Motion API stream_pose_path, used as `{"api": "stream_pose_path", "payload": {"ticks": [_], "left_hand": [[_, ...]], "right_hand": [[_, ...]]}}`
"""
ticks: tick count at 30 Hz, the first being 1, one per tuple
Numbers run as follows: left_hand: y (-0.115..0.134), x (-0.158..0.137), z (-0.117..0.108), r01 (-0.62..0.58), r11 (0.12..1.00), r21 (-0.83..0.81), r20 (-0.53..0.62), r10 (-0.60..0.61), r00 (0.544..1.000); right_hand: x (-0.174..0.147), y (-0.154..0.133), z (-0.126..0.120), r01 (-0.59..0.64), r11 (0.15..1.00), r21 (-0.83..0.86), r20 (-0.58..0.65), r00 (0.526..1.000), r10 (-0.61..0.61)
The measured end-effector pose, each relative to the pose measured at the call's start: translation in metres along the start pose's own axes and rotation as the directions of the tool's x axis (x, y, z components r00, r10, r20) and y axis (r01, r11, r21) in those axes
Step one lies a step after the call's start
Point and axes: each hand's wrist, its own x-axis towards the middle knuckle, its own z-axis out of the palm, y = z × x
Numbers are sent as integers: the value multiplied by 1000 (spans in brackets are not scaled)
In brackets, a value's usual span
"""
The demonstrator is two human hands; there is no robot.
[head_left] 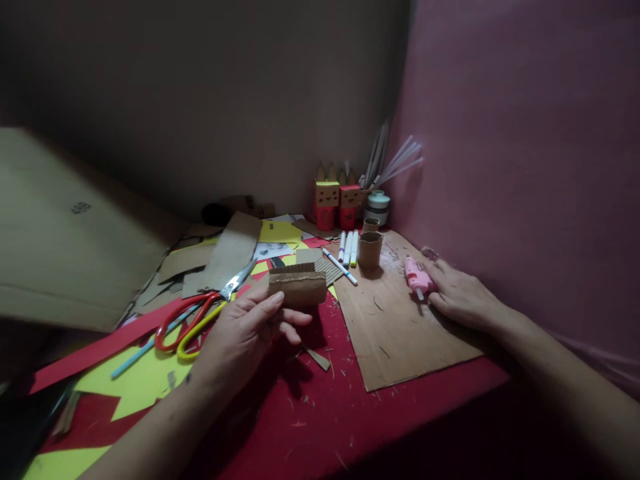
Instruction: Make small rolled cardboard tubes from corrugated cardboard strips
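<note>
My left hand (255,320) pinches a curled piece of corrugated cardboard (297,288) between thumb and fingers, above the red tabletop. A shiny line, like glue, runs along its upper edge. Over at the right, my right hand (457,293) is closed around the back of a pink glue gun (419,277), which lies at the wooden board (380,333); a whitish stick shows at its near end. Part of the right fingers is hidden behind the hand. Two cardboard tubes, the nearer one (371,250) larger, stand upright on the board.
Red-and-yellow scissors (200,320) lie left of my left hand, over yellow paper (143,380) and cardboard scraps. Several markers (348,249) rest behind the board. Farther back stand two decorated boxes (327,200), a lidded jar (377,208) and glue sticks (400,162). A large carton (75,233) leans left.
</note>
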Motion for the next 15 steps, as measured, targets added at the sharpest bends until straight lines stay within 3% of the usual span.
{"api": "stream_pose_path", "payload": {"ticks": [2,4,6,7,9,11,13,15], "left_hand": [[1,0,1,-16,999,-34,48,17,999],[1,0,3,-39,997,-64,102,45,994],[1,-2,4,-55,995,-81,145,66,987],[1,-3,5,-56,995,-86,162,69,984],[-1,-5,5,-49,995,-93,203,67,977],[-3,-7,4,-35,994,-101,251,60,966],[-4,-9,3,-21,994,-105,292,51,955],[-4,-9,2,1,996,-94,305,28,952]], "right_hand": [[0,-3,-10,34,999,15,0,999,-34],[-1,-15,-24,40,997,62,-94,995,-34],[-1,-39,-41,35,962,270,-254,967,36],[1,-54,-48,74,900,429,-249,968,39],[8,-85,-58,116,669,734,-153,988,-3],[19,-113,-60,-16,395,919,11,1000,13],[31,-133,-55,-151,99,984,160,983,-94],[41,-145,-47,-260,-82,962,233,941,-247]]}}
